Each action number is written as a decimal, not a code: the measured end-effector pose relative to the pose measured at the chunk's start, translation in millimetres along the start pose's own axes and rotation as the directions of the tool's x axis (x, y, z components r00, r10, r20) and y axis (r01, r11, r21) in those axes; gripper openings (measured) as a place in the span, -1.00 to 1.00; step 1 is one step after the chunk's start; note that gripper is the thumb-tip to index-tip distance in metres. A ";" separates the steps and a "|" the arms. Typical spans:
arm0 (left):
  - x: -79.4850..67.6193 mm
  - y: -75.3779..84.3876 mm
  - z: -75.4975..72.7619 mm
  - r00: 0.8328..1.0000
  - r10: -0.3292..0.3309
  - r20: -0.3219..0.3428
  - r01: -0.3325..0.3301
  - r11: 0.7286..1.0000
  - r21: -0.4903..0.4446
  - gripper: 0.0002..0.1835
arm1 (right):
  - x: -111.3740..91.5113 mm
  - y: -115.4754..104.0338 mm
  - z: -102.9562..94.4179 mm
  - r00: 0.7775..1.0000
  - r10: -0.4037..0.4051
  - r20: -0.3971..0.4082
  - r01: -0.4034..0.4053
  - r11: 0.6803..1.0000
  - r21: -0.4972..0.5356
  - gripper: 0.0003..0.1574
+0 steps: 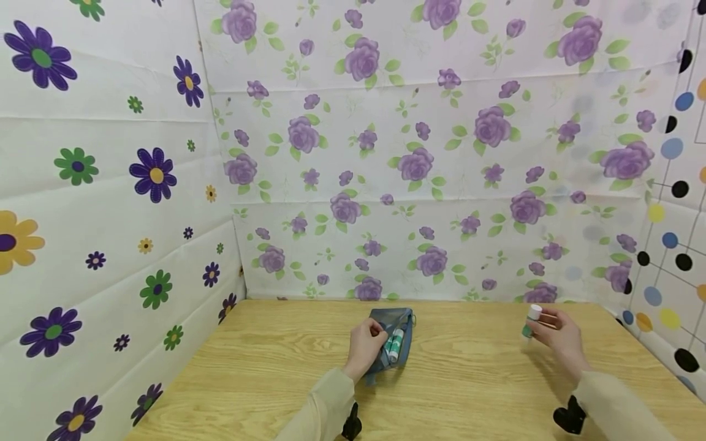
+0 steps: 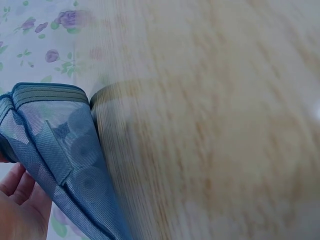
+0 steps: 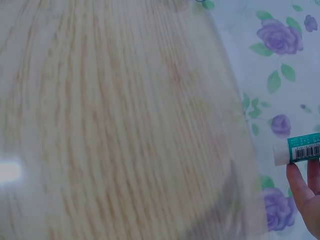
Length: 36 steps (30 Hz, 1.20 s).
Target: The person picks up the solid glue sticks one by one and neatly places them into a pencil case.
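Note:
A blue mesh zipper pouch [image 1: 389,315] lies toward the middle of the table in the head view, its opening facing up. Inside it I see green-and-white glue sticks [image 1: 396,346]. In the left wrist view, several round ends show through the mesh pouch [image 2: 107,200]. My left hand [image 1: 364,347] pinches the pouch's left edge. Off to the right, my right hand [image 1: 562,338] holds another glue stick [image 1: 533,320] above the table, tilted, between thumb and fingers. Its green label with a barcode shows on the glue stick [image 3: 305,148] in the right wrist view.
The wood-grain table [image 1: 463,373] reaches back to a floral sheet [image 1: 413,245]. Patterned sheets also stand at the left [image 1: 110,214] and right sides. Black straps with mounts sit at both wrists.

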<state>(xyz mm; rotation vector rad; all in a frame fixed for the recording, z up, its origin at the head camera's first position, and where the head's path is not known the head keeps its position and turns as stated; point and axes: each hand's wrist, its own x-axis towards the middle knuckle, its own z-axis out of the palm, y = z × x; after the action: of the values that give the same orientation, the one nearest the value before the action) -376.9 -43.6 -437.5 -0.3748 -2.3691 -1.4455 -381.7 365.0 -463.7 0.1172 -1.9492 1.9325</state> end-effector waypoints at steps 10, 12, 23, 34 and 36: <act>0.0 -0.5 0.5 1.000 -0.005 0.000 0.005 1.000 0.002 -0.93 | 23.3 37.0 -1.5 0.999 -0.019 0.034 0.016 0.997 0.076 -0.41; 0.2 -0.9 0.6 1.000 -0.013 0.004 0.013 1.000 0.003 -0.93 | 24.2 36.9 2.5 0.999 0.000 0.038 -0.003 0.996 0.086 -0.43; 0.7 -1.5 0.3 1.000 -0.011 0.008 0.011 1.000 -0.014 -0.94 | 29.8 40.9 26.0 0.995 0.049 0.085 -0.055 0.996 0.071 -0.34; 1.0 1.1 -0.9 1.000 -0.005 0.010 0.005 1.000 -0.008 -0.94 | 34.1 42.9 47.1 0.996 0.046 0.081 -0.052 0.996 0.070 -0.25; 0.7 1.3 -1.0 1.000 -0.007 0.011 0.007 1.000 -0.004 -0.94 | 31.9 37.9 51.6 0.994 0.048 0.100 -0.055 0.996 0.064 -0.25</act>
<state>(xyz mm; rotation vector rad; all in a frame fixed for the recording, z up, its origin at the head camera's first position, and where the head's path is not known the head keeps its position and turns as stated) -376.8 -43.9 -435.7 -0.3765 -2.3786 -1.4558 -434.6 323.1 -487.4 0.1862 -1.9682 2.0624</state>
